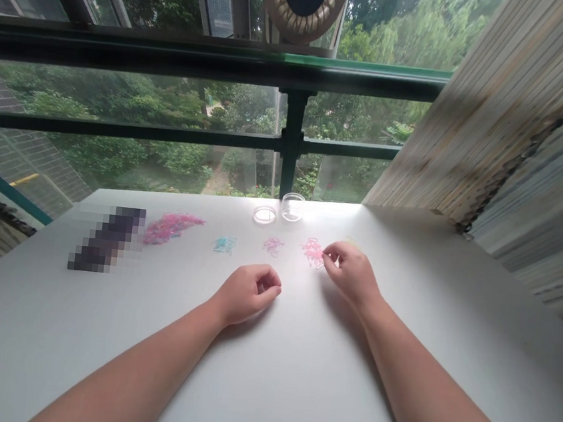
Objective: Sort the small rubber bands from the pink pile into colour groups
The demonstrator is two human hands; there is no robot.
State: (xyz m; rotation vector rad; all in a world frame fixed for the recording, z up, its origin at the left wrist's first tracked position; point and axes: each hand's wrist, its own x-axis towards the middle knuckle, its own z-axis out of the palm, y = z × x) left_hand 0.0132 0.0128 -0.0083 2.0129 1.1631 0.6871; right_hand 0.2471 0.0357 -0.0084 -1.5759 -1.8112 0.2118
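Observation:
My right hand [353, 272] is at the right edge of a bright pink pile [312, 251] of small thin bands, its thumb and fingertips closed in a pinch. What sits between those fingertips is too small to make out. My left hand [248, 295] rests over the white table, fingers curled and thumb against the fingertips; anything inside is hidden. Beyond it lie a pale pink pile [273, 245] and a blue pile [224, 244]. A larger mixed pink and purple pile [172, 228] spreads farther left. Some yellow-green bands [352, 243] show partly behind my right hand.
At the back of the white table [264, 377] stand a clear round container [292, 208] and a clear shallow lid or dish [264, 215]. A pixelated dark object [107, 240] lies at left. Behind are a window railing [216, 64], a fan [304, 5] and a curtain [452, 115].

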